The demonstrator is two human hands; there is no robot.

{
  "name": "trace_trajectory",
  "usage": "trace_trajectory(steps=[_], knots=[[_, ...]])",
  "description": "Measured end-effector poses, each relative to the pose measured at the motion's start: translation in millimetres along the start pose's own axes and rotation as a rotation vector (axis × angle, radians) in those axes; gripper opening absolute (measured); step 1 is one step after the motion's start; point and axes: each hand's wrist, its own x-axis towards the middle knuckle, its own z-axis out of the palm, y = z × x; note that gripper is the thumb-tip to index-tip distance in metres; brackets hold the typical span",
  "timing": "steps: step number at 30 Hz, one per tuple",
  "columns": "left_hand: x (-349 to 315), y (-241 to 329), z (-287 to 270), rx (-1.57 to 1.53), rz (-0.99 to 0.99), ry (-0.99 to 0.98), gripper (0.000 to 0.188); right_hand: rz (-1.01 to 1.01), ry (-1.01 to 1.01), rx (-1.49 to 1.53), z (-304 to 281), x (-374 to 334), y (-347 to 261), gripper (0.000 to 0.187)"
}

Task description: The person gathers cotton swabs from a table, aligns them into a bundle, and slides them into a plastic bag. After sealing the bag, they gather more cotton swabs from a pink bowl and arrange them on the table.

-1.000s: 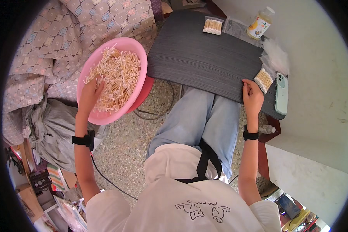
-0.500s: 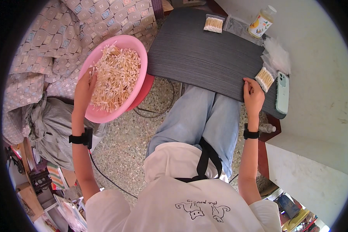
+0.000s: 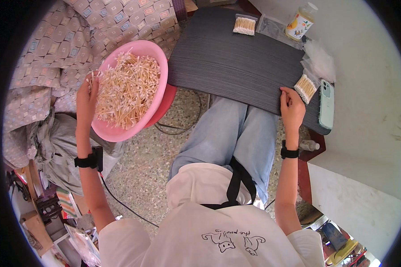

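A pink oval basin [image 3: 165, 75] full of loose cotton swabs [image 3: 129, 89] stands at the left. My left hand [image 3: 87, 92] is at the basin's left rim, its fingers closed on a few cotton swabs whose pale tips stick out. On the near right edge of the dark grey tabletop [image 3: 236, 58] rests my right hand [image 3: 292, 106], fingers curled in, with nothing visible in them. Just beyond it lies a clear bag of cotton swabs [image 3: 305, 88]. Another bag of cotton swabs [image 3: 244, 25] is at the tabletop's far side.
A pale green phone [image 3: 326, 104] lies on the tabletop's right edge by the wall. Behind are clear plastic bags [image 3: 318, 60] and a bottle with a white cap [image 3: 300, 22]. A red stool [image 3: 164, 104] is under the basin. Patterned cloth [image 3: 133, 20] hangs behind the basin.
My left hand has moved left, from over the swabs to the basin's rim, and cotton swabs now show between its fingers. My right hand has stayed in place.
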Motion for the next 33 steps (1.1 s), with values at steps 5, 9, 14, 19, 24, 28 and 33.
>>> trace_trajectory(steps=[5, 9, 14, 19, 24, 28, 33], knots=[[4, 9, 6, 0.010, -0.094, -0.092, 0.038, -0.012, 0.008, 0.005, 0, 0, 0, 0.010], [7, 30, 20, 0.053, -0.046, -0.046, 0.031, 0.001, 0.016, 0.019, 2, -1, 3, 0.010], [38, 58, 38, 0.061, 0.220, 0.062, 0.030, 0.017, 0.011, 0.022, 2, 0, 0, 0.010], [65, 137, 95, -0.002, 0.192, -0.023, 0.032, 0.016, 0.031, 0.019, 2, -3, 4, 0.010], [76, 175, 174, -0.200, 0.330, -0.055, 0.028, 0.024, 0.011, 0.026, 3, -4, 2, 0.010], [72, 188, 229, 0.002, 0.432, -0.085, 0.024, -0.004, 0.023, 0.011, 4, -1, 2, 0.009], [64, 205, 263, 0.184, 0.487, -0.150, 0.023, -0.007, 0.006, -0.009, 2, -1, 5, 0.008]])
